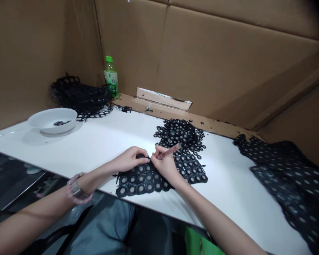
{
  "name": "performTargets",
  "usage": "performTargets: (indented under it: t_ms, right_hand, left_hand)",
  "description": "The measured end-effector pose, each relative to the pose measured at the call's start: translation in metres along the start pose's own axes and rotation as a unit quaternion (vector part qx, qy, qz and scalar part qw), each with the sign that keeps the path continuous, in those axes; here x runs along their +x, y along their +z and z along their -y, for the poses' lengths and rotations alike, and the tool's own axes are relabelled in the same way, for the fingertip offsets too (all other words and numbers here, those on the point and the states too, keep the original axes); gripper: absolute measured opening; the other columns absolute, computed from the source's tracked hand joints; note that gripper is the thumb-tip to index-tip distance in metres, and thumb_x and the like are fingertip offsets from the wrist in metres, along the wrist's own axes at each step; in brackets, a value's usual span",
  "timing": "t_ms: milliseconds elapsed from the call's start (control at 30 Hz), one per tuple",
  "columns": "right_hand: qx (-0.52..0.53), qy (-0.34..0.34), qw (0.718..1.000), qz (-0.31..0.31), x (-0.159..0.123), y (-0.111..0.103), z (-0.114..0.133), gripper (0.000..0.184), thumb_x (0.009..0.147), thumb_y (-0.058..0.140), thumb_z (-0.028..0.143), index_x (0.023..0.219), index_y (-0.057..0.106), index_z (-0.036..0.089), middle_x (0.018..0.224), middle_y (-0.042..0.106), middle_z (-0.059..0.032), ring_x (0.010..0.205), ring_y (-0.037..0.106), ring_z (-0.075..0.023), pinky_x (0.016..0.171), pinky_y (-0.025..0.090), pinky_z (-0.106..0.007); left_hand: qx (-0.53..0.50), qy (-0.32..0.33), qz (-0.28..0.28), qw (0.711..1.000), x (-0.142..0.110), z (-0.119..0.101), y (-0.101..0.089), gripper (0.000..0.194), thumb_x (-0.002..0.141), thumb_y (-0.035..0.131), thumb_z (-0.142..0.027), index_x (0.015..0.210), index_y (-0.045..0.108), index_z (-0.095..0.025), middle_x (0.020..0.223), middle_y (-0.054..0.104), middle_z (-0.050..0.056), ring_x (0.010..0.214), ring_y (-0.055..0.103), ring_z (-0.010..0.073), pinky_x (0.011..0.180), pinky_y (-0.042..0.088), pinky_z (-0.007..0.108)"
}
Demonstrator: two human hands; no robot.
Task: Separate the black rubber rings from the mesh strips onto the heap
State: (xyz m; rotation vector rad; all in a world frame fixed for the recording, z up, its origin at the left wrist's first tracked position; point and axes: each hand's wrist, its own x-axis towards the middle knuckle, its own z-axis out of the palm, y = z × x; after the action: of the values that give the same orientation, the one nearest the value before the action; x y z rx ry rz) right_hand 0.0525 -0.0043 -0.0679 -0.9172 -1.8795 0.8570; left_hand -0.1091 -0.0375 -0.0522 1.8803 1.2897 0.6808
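My left hand pinches the upper edge of a black perforated sheet of ring-shaped pieces with silvery centres, which lies flat on the white table. My right hand grips a slim red and clear pen-like tool, its tip at the sheet beside my left fingertips. Both hands hide the sheet's upper middle. Just behind the sheet lies a heap of loose black rings.
A white bowl holds a few dark pieces at the left. Behind it lies a tangled black lattice of offcuts, next to a green-capped bottle. Stacked black sheets lie at the right. Cardboard walls surround the table's back.
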Motion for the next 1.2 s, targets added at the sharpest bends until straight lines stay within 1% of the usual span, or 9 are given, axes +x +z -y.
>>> performTargets:
  t_ms: [67,167,300,500,733,900,1000,1100,1200]
  right_hand:
    - [0.045,0.039,0.998,-0.008,0.001,-0.001,-0.001,0.024,0.063,0.049,0.013,0.049,0.032,0.021,0.045,0.035,0.0068,0.044,0.035,-0.0089,0.046,0.026,-0.023]
    - [0.153,0.118,0.981,-0.032,0.003,-0.004,-0.002,0.023,0.062,0.051,0.015,0.050,0.033,0.021,0.040,0.039,0.0081,0.038,0.039,-0.0085,0.041,0.026,-0.021]
    - [0.212,0.140,0.966,-0.057,0.002,-0.007,-0.001,0.024,0.061,0.053,0.017,0.051,0.032,0.021,0.038,0.038,0.0097,0.035,0.041,-0.0080,0.038,0.026,-0.019]
    - [0.128,0.103,0.986,0.006,-0.007,-0.009,0.004,0.023,0.061,0.051,0.014,0.048,0.033,0.021,0.042,0.037,0.0080,0.038,0.040,-0.0081,0.041,0.028,-0.021]
    - [0.061,0.068,0.996,0.021,-0.009,-0.008,0.004,0.023,0.063,0.050,0.015,0.049,0.032,0.020,0.046,0.034,0.0070,0.044,0.035,-0.0085,0.045,0.028,-0.021]
    - [0.003,-0.001,0.999,0.043,-0.013,-0.006,0.005,0.027,0.066,0.047,0.013,0.050,0.028,0.020,0.046,0.030,0.0067,0.045,0.031,-0.0084,0.046,0.024,-0.022]
    - [0.000,-0.013,0.999,0.049,-0.014,-0.007,0.007,0.027,0.066,0.046,0.012,0.049,0.028,0.020,0.046,0.030,0.0068,0.045,0.030,-0.0080,0.046,0.024,-0.022]
    - [0.066,0.047,0.996,0.023,-0.011,-0.010,0.007,0.027,0.064,0.049,0.013,0.048,0.030,0.020,0.044,0.033,0.0074,0.043,0.034,-0.0078,0.044,0.026,-0.022]
    - [0.164,0.127,0.978,0.001,-0.008,-0.012,0.006,0.026,0.064,0.051,0.015,0.049,0.031,0.021,0.040,0.037,0.0087,0.037,0.038,-0.0078,0.040,0.027,-0.021]
  left_hand:
    - [0.008,-0.002,-0.002,1.000,-0.001,-0.003,0.000,0.020,0.080,0.046,-0.032,0.080,0.059,-0.017,0.080,0.063,0.000,0.078,0.055,0.0167,0.072,0.038,0.025]
    - [0.057,-0.021,-0.005,0.998,-0.002,-0.008,0.002,0.024,0.082,0.043,-0.037,0.076,0.055,-0.017,0.074,0.059,-0.001,0.072,0.053,0.0164,0.068,0.038,0.026]
    - [0.066,-0.009,0.010,0.998,-0.001,-0.009,0.003,0.022,0.071,0.058,-0.038,0.077,0.053,-0.017,0.076,0.059,0.000,0.073,0.054,0.0174,0.067,0.039,0.026]
    - [-0.017,0.014,0.022,1.000,0.001,0.000,0.003,0.016,0.071,0.060,-0.028,0.081,0.052,-0.017,0.081,0.059,-0.001,0.080,0.055,0.0169,0.075,0.040,0.026]
    - [-0.034,0.014,0.006,0.999,0.000,0.001,0.006,0.014,0.070,0.061,-0.024,0.078,0.052,-0.017,0.077,0.057,-0.002,0.078,0.054,0.0161,0.074,0.039,0.027]
    - [-0.105,0.009,0.011,0.994,0.001,0.000,0.006,0.016,0.068,0.063,-0.023,0.079,0.052,-0.017,0.078,0.057,-0.001,0.080,0.053,0.0161,0.075,0.039,0.026]
    - [-0.125,-0.001,0.023,0.992,0.002,0.001,0.004,0.018,0.068,0.062,-0.026,0.081,0.053,-0.017,0.080,0.058,-0.001,0.081,0.053,0.0166,0.076,0.039,0.026]
    - [-0.069,0.004,0.036,0.997,-0.001,0.000,0.001,0.021,0.072,0.059,-0.031,0.086,0.053,-0.018,0.086,0.059,0.000,0.084,0.053,0.0180,0.079,0.039,0.028]
    - [0.022,-0.003,0.030,0.999,-0.007,-0.007,-0.002,0.025,0.074,0.056,-0.038,0.092,0.054,-0.020,0.091,0.061,0.002,0.086,0.054,0.0200,0.079,0.039,0.030]
